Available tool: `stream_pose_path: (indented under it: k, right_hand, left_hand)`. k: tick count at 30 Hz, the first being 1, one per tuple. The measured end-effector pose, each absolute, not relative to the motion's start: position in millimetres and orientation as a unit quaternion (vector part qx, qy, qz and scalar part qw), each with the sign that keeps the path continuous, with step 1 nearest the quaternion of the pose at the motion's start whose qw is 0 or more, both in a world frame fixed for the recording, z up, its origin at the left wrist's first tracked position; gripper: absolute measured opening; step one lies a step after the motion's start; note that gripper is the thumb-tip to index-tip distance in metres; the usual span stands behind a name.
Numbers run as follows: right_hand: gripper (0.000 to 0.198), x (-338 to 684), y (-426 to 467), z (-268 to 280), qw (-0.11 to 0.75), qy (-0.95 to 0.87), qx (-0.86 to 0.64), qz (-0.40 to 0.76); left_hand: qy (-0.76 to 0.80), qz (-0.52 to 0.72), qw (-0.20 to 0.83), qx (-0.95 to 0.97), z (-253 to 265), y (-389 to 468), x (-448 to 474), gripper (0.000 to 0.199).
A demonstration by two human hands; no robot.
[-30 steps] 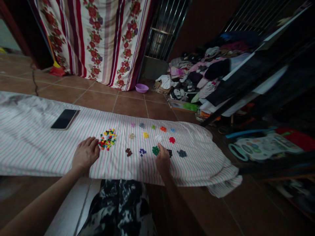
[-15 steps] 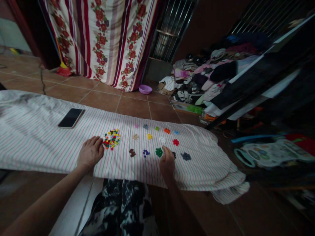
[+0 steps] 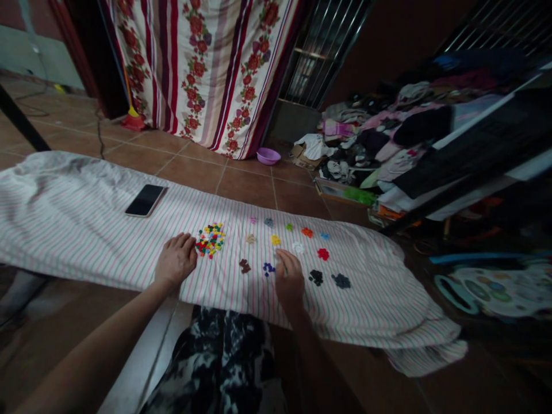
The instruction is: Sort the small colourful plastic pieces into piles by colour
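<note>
My left hand point(image 3: 176, 259) lies palm down on the striped cloth, its fingers stretched toward a mixed pile of small coloured pieces point(image 3: 210, 240) and touching or almost touching its left edge. My right hand point(image 3: 290, 282) is over the front row of sorted piles, thumb and fingers drawn together; what they hold, if anything, is too small to make out. The green pile is mostly hidden behind it. Dark blue pieces point(image 3: 268, 268) lie just to its left and black pieces point(image 3: 316, 277) to its right. Farther back are yellow point(image 3: 275, 240), white point(image 3: 298, 247) and red pieces point(image 3: 323, 253).
A phone point(image 3: 146, 200) rests on the cloth point(image 3: 86, 230) at the left. Brown pieces point(image 3: 245, 265) and dark grey pieces point(image 3: 341, 280) end the front row. Beyond the cloth, a purple basin point(image 3: 268, 156) stands on the tiled floor near a heap of clothes point(image 3: 388, 126).
The view has swung left, so the scene sits farther right. My right hand has moved left relative to the piles, uncovering the black pieces and covering the green ones. My left hand stays beside the mixed pile.
</note>
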State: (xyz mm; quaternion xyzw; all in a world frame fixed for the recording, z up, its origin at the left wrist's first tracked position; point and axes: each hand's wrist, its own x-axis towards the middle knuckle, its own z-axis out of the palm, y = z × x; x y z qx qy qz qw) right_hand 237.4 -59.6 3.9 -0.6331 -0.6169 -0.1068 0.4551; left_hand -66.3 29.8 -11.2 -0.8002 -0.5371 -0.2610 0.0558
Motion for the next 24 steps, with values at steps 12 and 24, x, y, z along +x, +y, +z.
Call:
stream_pose_path:
  k: [12, 24]
  right_hand:
    - [0.024, 136, -15, 15, 0.245, -0.728, -0.635, 0.079]
    - [0.017, 112, 9, 23, 0.139, -0.720, -0.675, 0.082]
  left_hand:
    - [-0.544, -0.253, 0.063, -0.798, -10, 29, -66, 0.033]
    - [-0.544, -0.262, 0.048, -0.796, -9, 29, -65, 0.033]
